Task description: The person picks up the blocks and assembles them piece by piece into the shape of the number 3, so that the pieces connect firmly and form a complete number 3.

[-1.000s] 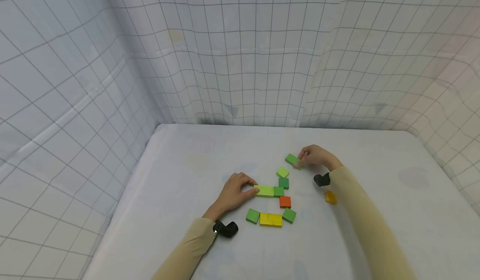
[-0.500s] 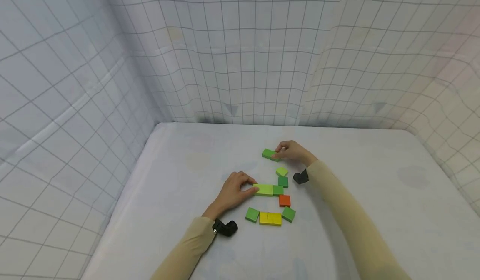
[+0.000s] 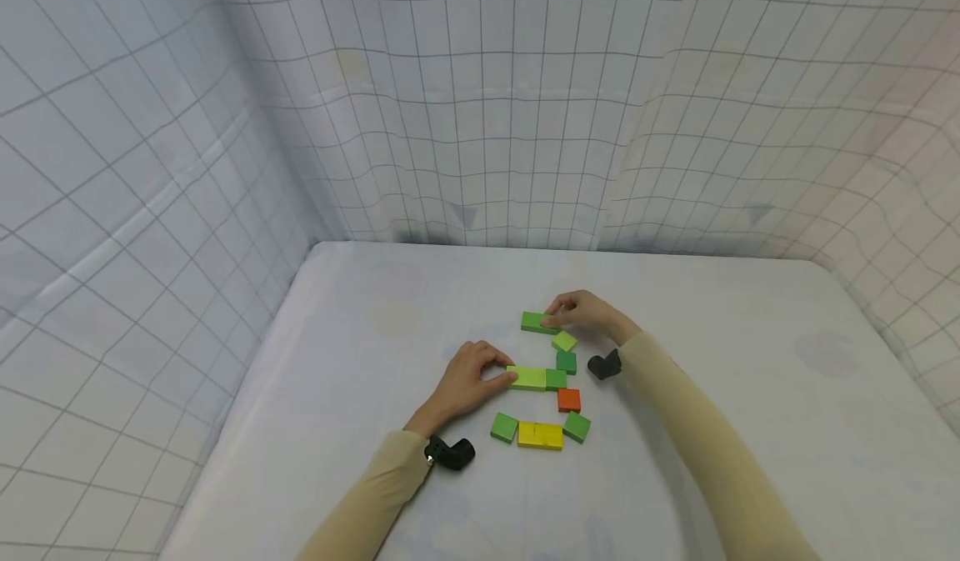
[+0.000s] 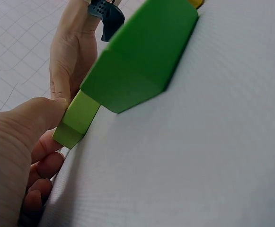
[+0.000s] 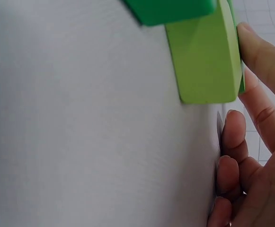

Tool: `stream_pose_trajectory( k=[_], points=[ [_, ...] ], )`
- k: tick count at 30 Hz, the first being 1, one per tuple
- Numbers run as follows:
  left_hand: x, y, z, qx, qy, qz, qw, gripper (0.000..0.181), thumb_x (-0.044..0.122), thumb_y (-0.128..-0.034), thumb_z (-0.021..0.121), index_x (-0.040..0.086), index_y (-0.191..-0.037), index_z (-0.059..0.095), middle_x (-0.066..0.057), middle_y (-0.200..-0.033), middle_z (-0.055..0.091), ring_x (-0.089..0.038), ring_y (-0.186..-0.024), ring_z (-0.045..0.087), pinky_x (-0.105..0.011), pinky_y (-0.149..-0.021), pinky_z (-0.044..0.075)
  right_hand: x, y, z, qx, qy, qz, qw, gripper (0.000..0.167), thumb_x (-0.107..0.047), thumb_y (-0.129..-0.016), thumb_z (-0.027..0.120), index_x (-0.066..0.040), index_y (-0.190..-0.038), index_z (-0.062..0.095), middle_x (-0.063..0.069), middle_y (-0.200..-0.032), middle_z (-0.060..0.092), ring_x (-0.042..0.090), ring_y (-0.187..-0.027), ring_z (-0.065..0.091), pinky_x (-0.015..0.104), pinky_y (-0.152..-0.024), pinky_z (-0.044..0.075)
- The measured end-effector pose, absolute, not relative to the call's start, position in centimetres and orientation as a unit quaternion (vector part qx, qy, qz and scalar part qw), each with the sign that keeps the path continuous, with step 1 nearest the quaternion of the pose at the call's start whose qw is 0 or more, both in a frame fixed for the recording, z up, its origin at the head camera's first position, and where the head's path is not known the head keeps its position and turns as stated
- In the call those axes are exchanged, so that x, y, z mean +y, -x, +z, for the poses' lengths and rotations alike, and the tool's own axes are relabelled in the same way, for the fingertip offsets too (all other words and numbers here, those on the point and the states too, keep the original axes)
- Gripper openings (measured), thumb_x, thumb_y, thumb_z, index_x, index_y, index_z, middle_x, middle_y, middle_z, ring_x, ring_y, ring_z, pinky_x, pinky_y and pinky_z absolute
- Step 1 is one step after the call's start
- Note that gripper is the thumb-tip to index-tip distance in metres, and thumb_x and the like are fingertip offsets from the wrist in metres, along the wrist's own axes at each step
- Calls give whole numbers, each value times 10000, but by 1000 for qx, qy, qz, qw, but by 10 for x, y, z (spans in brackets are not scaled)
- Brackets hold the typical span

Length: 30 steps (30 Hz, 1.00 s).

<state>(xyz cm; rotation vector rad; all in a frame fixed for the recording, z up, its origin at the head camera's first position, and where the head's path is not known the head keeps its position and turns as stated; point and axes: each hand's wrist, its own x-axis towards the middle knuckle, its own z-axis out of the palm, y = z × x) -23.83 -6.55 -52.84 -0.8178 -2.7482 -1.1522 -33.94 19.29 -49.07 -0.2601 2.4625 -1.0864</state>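
Observation:
My left hand (image 3: 468,382) pinches the left end of a light green rectangular block (image 3: 530,378) lying on the table; the left wrist view shows thumb and fingers about its end. With thumb and fingers my right hand (image 3: 585,313) holds the right end of a green rectangular block (image 3: 533,322) at the top of the arrangement. Just below it sits a small light green block (image 3: 564,341), turned at an angle. Under that come a dark green block (image 3: 566,363) and a green block (image 3: 556,379), which touches the left hand's block. In the right wrist view the held block is mostly hidden.
Nearer to me lie an orange-red block (image 3: 568,400), a yellow block (image 3: 540,435) and two tilted green blocks, one left (image 3: 504,428) and one right (image 3: 577,427). The white table (image 3: 360,319) is enclosed by grid-patterned curtains (image 3: 510,127). Each wrist wears a black camera.
My right hand has carried the green rectangular block left, then slightly toward me, turning it nearly level above the light green one. The left hand stays. A yellow piece by the right forearm has gone from sight.

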Motion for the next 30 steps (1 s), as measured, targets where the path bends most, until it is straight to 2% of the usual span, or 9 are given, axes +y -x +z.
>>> stream_pose_trajectory(
  k=[21,23,26,30],
  points=[
    [-66,239,-529,-888,266,-373,27,184,340,-876,689,200,-995,692,112,-916,555,-99,-783,411,-290,-709,349,194,335,-488,891,95,-387,218,308,-375,-800,763,-160,-1012,702,52,-883,536,217,-867,434,360,-740,313],
    [-66,239,-529,-889,266,-372,27,185,340,-877,689,198,-995,693,113,-917,556,-98,-783,411,-290,-711,349,196,336,-490,890,101,-384,224,334,-395,-815,744,-164,-1051,696,57,-947,551,227,-906,440,373,-775,326],
    [-66,239,-529,-888,267,-373,30,185,339,-878,687,197,-996,694,115,-918,558,-99,-781,409,-291,-711,347,201,338,-491,889,116,-375,235,423,-459,-869,660,-157,-1165,654,63,-1129,570,242,-1033,455,423,-892,345],
    [-66,239,-529,-887,268,-374,30,188,346,-880,683,199,-997,695,114,-917,561,-102,-775,408,-292,-705,345,210,336,-487,889,117,-364,253,546,-534,-920,534,-124,-1281,562,89,-1296,513,275,-1167,427,499,-1004,294]
  ],
)
